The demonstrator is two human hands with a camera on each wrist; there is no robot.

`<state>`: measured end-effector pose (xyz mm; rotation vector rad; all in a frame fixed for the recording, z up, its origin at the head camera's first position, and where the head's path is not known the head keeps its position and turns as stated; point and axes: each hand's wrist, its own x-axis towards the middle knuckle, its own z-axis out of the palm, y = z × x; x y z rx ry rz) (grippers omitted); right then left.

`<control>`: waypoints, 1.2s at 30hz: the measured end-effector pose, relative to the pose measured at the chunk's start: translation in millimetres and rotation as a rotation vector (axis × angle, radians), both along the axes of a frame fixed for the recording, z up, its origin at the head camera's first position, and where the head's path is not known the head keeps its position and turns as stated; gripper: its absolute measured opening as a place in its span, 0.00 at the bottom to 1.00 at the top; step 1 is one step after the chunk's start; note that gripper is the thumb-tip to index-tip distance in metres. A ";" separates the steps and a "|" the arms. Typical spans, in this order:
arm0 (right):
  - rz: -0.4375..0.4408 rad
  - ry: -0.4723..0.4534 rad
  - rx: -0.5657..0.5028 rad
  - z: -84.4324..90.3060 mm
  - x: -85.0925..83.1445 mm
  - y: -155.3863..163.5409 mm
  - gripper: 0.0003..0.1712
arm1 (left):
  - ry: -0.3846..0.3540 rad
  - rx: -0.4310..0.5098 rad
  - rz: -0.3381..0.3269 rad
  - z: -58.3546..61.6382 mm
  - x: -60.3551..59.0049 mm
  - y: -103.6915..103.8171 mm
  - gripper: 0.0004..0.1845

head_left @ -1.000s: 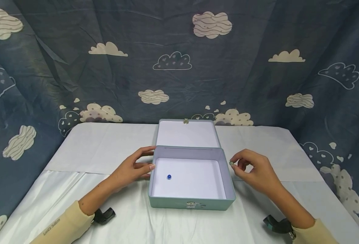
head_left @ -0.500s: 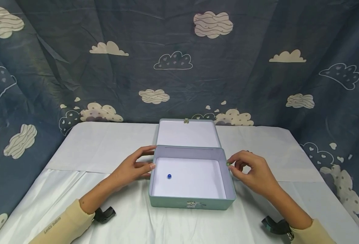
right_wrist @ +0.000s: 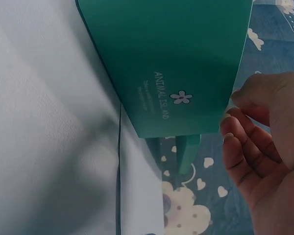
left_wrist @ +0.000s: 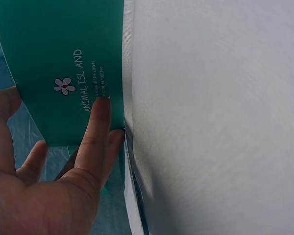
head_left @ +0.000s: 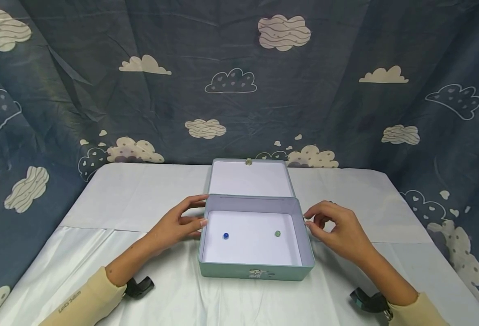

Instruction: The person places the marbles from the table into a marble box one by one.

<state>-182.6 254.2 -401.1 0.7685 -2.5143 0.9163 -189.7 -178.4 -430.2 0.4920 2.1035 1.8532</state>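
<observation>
A green tin box [head_left: 256, 271] with a pale interior stands on the white cloth, its lid [head_left: 249, 177] folded back behind it. On its floor lie a blue marble [head_left: 225, 236] toward the left and a green marble [head_left: 278, 233] toward the right. My left hand [head_left: 177, 225] rests against the box's left side, fingers extended; the left wrist view shows its fingers [left_wrist: 94, 139] along the green wall with printed words and a flower. Beside the right rim is my right hand [head_left: 337, 228], loosely bent, with nothing between thumb and fingers. Its fingers [right_wrist: 250, 147] are close to the box edge.
White cloth [head_left: 141, 294] covers the table around the box. A dark blue curtain [head_left: 174, 45] with cloud patterns hangs behind and at both sides. A small metal clasp [head_left: 248, 161] sits on the lid's far edge. Black devices are strapped at both wrists.
My right hand has moved slightly left to the box's right rim and let go of the green marble, which now lies inside. The left hand and the blue marble have stayed put.
</observation>
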 end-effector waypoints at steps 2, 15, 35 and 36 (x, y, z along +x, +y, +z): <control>0.005 0.003 0.000 -0.9 -1.6 1.5 0.19 | 0.000 -0.001 0.001 0.1 0.2 -0.2 0.37; -0.085 0.043 0.081 -5.2 -16.0 22.9 0.21 | 0.001 -0.013 0.007 -0.2 0.2 -1.4 0.37; -0.275 -0.032 0.228 -33.1 -37.9 62.7 0.12 | 0.009 -0.007 -0.001 0.2 -0.3 -0.6 0.36; -0.284 -0.043 0.234 -33.8 -37.9 63.7 0.12 | 0.008 -0.007 -0.002 0.1 -0.4 -0.6 0.36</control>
